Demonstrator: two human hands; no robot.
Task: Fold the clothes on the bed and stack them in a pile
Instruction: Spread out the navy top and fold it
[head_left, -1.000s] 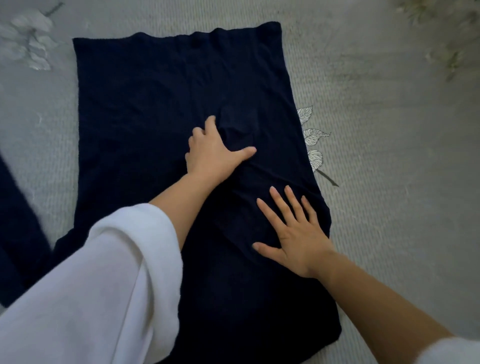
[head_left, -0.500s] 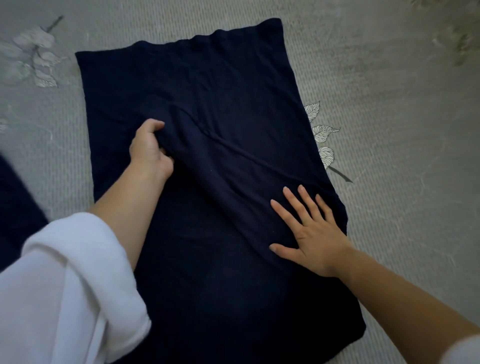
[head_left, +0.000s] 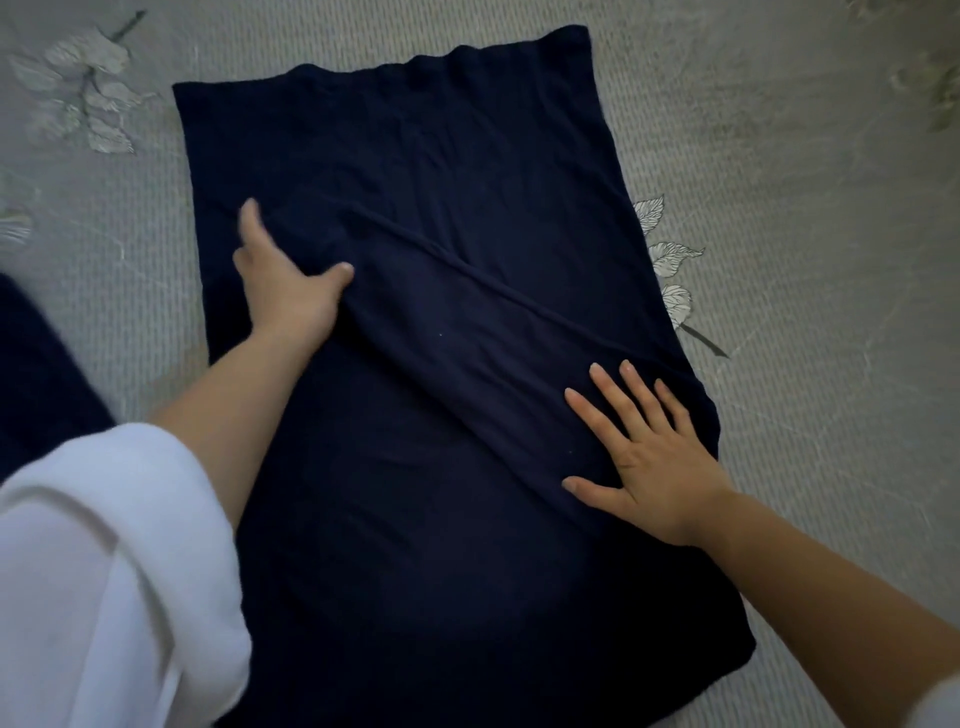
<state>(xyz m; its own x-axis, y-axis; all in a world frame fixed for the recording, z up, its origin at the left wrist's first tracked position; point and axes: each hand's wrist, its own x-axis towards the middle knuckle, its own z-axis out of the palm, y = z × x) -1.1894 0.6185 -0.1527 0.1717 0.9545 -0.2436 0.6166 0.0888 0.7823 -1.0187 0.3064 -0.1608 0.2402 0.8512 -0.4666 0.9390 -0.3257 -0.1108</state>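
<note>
Navy garment (head_left: 467, 467), flat, diagonally creased

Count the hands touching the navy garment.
2. The left hand rests on the navy garment near its left edge; the right hand lies flat, fingers spread, near its right edge. Neither is hidden.

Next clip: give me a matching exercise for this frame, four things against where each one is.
Things:
1. left hand
2. right hand
3. white sleeve
4. leaf print

Places:
A. flat, fingers spread, on the right side of the navy garment
B. on the grey bedspread, just right of the garment
C. by the garment's left edge
D. bottom-left corner of the view

Pairs: 1-C, 2-A, 3-D, 4-B
</note>
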